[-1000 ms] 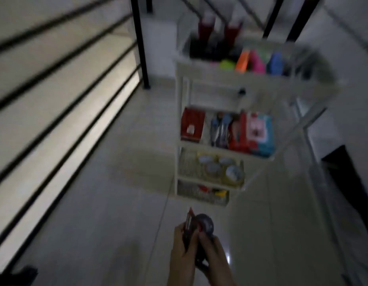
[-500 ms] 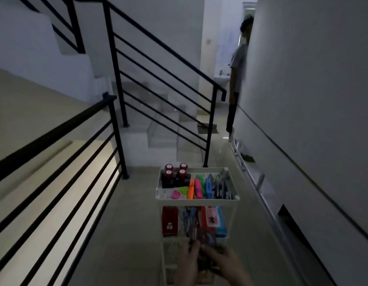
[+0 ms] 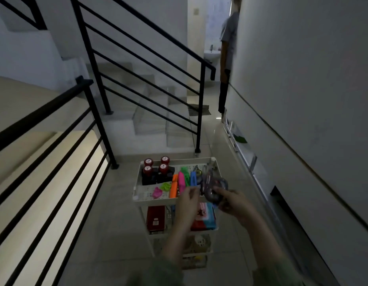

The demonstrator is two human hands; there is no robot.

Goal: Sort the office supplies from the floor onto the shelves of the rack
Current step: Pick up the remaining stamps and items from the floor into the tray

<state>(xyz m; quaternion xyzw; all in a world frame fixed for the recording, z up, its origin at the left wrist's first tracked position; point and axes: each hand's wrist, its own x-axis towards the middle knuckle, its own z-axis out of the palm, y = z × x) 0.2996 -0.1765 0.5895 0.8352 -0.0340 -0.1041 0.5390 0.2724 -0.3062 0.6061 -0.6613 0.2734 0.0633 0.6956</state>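
Dark round tape dispensers (image 3: 215,187) were gripped by both hands, left hand (image 3: 188,200) and right hand (image 3: 233,201), fingers clamped, above the white rack (image 3: 137,188).

Both hands (image 3: 212,200) with a dark blurred object (image 3: 215,187) over the white rack's (image 3: 158,200) top shelf.

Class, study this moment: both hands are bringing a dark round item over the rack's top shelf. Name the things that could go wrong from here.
1. The top shelf already holds stamps and highlighters; setting the dark round item down may knock them.
2. The right hand seems to grip the item while the left hand only nears it, so it could slip.
3. Dim, blurred light makes judging a free spot hard.
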